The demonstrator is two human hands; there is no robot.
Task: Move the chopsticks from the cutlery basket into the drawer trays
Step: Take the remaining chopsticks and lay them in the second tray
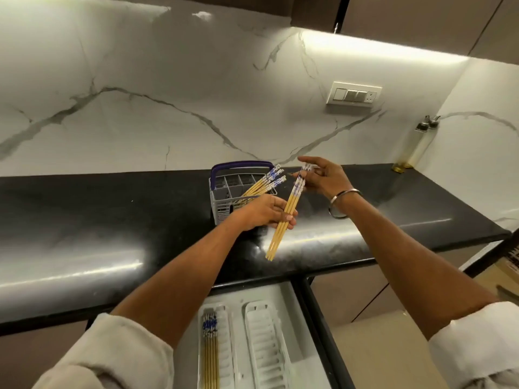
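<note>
Chopsticks in hand: you hold a small bundle of yellow bamboo chopsticks with blue-and-white patterned tops above the black stone counter; three or four, too close together to count surely.
Long axis: the bundle slants from its plain tips near the counter's front edge up and away to the patterned tops by your right hand.
Left hand: clenched around the bundle's middle, thumb across the sticks.
Right hand: fingers loosely spread, fingertips touching the patterned tops; you look to be evening the ends, not carrying them.
Nearer hand: your left has the load, and it sits almost straight above the drawer.
Chopsticks left behind: more of the same kind lean in the grey plastic cutlery basket with a purple handle, just behind your left hand; about five or six, hard to tell.
Drawer: the open white drawer lies below the counter edge, towards you.
Trays: two long white ribbed trays; the left tray already holds about four chopsticks, tops pointing away; the right tray has none.
Coming move: likely bring the bundle down and back, turning it to run lengthwise along a tray.
</note>
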